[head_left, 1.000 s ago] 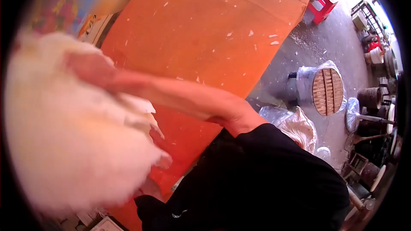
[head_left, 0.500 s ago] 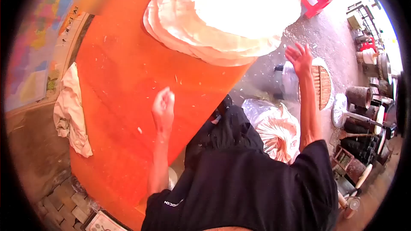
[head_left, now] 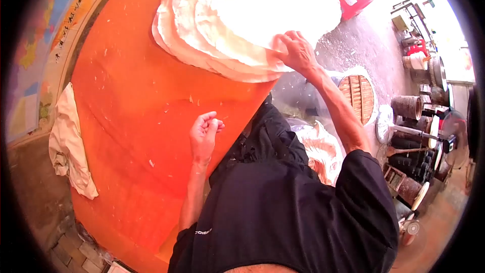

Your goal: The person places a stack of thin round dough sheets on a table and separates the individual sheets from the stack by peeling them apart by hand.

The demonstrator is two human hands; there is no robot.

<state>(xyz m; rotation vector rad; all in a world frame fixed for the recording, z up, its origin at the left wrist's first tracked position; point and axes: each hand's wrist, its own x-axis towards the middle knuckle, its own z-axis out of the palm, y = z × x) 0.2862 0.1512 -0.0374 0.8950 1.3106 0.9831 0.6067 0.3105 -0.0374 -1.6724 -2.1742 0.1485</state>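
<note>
While the right hand (head_left: 299,54) is at the near right edge of the stack of thin sheets (head_left: 220,35), its fingers bend over the rim; can't tell if they pinch a layer or just touch. Stack: white to cream, roughly round layers, ragged wavy edges, fanned toward the left, top blown out by glare. It lies at the far end of the table (head_left: 126,116). Left hand (head_left: 206,132) is above the table, well apart from the stack, fingers loosely curled and released. Table surface is orange, dotted with pale flakes; crumpled beige cloth (head_left: 70,144) on its left edge. Right side: grey floor (head_left: 348,45) with white specks, red stool (head_left: 356,4), round slatted lid (head_left: 357,96), pale sack (head_left: 323,149), bucket (head_left: 405,106) farther right.
</note>
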